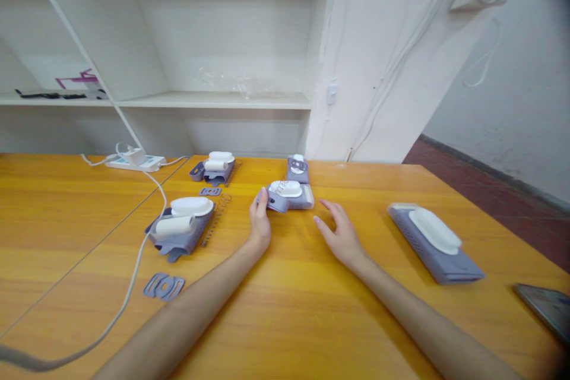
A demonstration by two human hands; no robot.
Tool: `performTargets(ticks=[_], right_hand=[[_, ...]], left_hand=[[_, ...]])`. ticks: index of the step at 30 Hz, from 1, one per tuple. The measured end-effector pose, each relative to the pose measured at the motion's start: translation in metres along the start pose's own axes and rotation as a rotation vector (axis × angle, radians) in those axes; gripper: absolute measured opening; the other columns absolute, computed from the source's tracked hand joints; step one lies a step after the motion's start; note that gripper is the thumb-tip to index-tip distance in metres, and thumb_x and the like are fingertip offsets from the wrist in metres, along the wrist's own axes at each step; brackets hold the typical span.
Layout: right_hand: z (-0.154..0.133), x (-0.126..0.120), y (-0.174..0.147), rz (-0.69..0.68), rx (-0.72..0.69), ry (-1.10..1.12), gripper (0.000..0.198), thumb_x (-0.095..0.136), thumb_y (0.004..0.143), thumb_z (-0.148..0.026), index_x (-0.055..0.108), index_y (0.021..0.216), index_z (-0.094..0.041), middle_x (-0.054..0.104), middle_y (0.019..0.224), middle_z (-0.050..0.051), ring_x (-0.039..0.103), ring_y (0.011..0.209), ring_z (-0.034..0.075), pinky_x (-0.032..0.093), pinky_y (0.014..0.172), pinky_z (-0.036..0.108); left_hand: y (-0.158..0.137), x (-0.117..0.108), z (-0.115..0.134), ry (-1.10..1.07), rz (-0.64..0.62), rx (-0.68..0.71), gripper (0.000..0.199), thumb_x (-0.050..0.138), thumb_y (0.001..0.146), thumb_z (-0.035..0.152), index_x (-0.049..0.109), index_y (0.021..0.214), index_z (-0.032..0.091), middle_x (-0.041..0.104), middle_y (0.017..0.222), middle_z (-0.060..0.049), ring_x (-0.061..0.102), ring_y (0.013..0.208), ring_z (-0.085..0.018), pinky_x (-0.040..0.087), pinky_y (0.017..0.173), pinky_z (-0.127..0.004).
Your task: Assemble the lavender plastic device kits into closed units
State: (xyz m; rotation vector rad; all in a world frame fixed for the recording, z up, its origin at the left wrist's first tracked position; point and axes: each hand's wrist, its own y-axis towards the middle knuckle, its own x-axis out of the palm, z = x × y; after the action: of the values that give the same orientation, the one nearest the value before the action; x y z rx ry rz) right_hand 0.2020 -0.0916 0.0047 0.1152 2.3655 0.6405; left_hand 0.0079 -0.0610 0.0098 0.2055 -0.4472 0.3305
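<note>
My left hand (260, 221) is closed on a purple-grey end cap (276, 202) with a hole in it. Just behind the cap lies a purple-grey casing (301, 197) with a white oval lid (285, 189). A thin coil spring (280, 186) shows in front of that lid; whether it touches the cap I cannot tell. My right hand (341, 231) is to the right of this casing, thumb and fingers apart, holding nothing. Behind stands another purple-grey casing (304, 176) with a slotted flat plate (297, 165) on it.
To the left lie two casings with white rollers (174, 226), coil springs (214, 222) and slotted plates (164, 287). A casing with a white lid (435, 230) sits at right, near a phone (545, 306). A cable (141, 252) runs from the power strip (136, 160) across the left side.
</note>
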Motion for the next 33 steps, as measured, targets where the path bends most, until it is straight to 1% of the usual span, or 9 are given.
performTargets(ticks=[5, 7, 9, 12, 16, 19, 23, 31, 33], right_hand=[[0.0, 0.003, -0.002, -0.172, -0.081, -0.306, 0.069, 0.05, 0.082, -0.045, 0.025, 0.143, -0.024, 0.026, 0.148, 0.012, 0.026, 0.134, 0.029, 0.026, 0.106, 0.052], [-0.003, 0.004, -0.003, -0.194, -0.102, -0.401, 0.066, 0.05, 0.082, -0.045, 0.028, 0.141, -0.025, 0.017, 0.151, 0.011, 0.019, 0.137, 0.031, 0.022, 0.106, 0.055], [-0.006, 0.005, -0.005, -0.18, -0.118, -0.462, 0.056, 0.05, 0.082, -0.045, 0.041, 0.133, -0.023, 0.013, 0.152, 0.01, 0.014, 0.138, 0.032, 0.018, 0.107, 0.056], [-0.009, 0.005, -0.006, -0.172, -0.135, -0.505, 0.041, 0.049, 0.082, -0.044, 0.054, 0.115, -0.021, 0.017, 0.151, 0.01, 0.013, 0.138, 0.031, 0.016, 0.106, 0.058], [-0.014, 0.002, -0.005, -0.122, -0.138, -0.541, 0.03, 0.05, 0.081, -0.043, 0.056, 0.1, -0.02, 0.034, 0.142, 0.011, 0.025, 0.131, 0.032, 0.012, 0.105, 0.061], [-0.016, -0.002, -0.004, -0.059, -0.173, -0.585, 0.041, 0.051, 0.079, -0.04, 0.051, 0.114, -0.019, 0.048, 0.128, 0.014, 0.035, 0.123, 0.032, 0.006, 0.107, 0.061], [-0.014, -0.007, -0.001, -0.015, -0.18, -0.642, 0.064, 0.05, 0.079, -0.039, 0.033, 0.135, -0.013, 0.051, 0.122, 0.017, 0.042, 0.114, 0.033, 0.009, 0.106, 0.06], [0.004, -0.003, 0.001, -0.005, -0.203, -0.532, 0.062, 0.052, 0.078, -0.043, 0.037, 0.129, -0.01, 0.037, 0.138, 0.018, 0.03, 0.128, 0.033, 0.02, 0.106, 0.053], [0.004, -0.005, 0.002, 0.002, -0.207, -0.511, 0.067, 0.054, 0.077, -0.045, 0.035, 0.131, -0.009, 0.04, 0.136, 0.018, 0.033, 0.125, 0.033, 0.025, 0.104, 0.051]], left_hand=[[0.001, 0.003, 0.001, -0.15, 0.021, -0.004, 0.036, 0.062, 0.073, 0.049, 0.064, 0.085, 0.015, 0.066, 0.087, -0.001, 0.059, 0.083, -0.013, 0.042, 0.08, -0.024], [0.001, 0.003, 0.001, -0.173, 0.014, -0.031, 0.035, 0.063, 0.072, 0.049, 0.064, 0.084, 0.015, 0.066, 0.086, -0.001, 0.06, 0.082, -0.013, 0.043, 0.078, -0.024], [0.001, 0.002, 0.0, -0.169, 0.002, -0.062, 0.035, 0.063, 0.072, 0.049, 0.063, 0.084, 0.015, 0.065, 0.085, -0.001, 0.06, 0.08, -0.013, 0.044, 0.074, -0.023], [0.002, 0.001, -0.002, -0.156, -0.004, -0.081, 0.036, 0.063, 0.072, 0.049, 0.062, 0.085, 0.016, 0.064, 0.083, -0.001, 0.06, 0.075, -0.012, 0.043, 0.068, -0.022], [0.001, 0.001, -0.001, -0.14, -0.017, -0.093, 0.039, 0.062, 0.071, 0.052, 0.061, 0.085, 0.015, 0.064, 0.08, -0.001, 0.059, 0.07, -0.012, 0.043, 0.065, -0.023], [-0.001, 0.002, 0.001, -0.11, -0.041, -0.095, 0.039, 0.062, 0.072, 0.053, 0.061, 0.082, 0.015, 0.063, 0.076, 0.0, 0.059, 0.068, -0.013, 0.042, 0.062, -0.022], [-0.004, 0.001, 0.002, -0.063, -0.097, -0.073, 0.036, 0.062, 0.073, 0.051, 0.057, 0.078, 0.015, 0.059, 0.071, 0.002, 0.055, 0.063, -0.01, 0.041, 0.06, -0.021], [-0.006, 0.001, 0.004, 0.012, -0.101, -0.096, 0.039, 0.062, 0.071, 0.053, 0.051, 0.069, 0.016, 0.05, 0.063, 0.004, 0.05, 0.058, -0.009, 0.04, 0.058, -0.021], [-0.006, 0.002, 0.005, -0.016, -0.095, -0.111, 0.039, 0.063, 0.07, 0.053, 0.051, 0.068, 0.016, 0.049, 0.061, 0.004, 0.048, 0.056, -0.009, 0.039, 0.057, -0.021]])
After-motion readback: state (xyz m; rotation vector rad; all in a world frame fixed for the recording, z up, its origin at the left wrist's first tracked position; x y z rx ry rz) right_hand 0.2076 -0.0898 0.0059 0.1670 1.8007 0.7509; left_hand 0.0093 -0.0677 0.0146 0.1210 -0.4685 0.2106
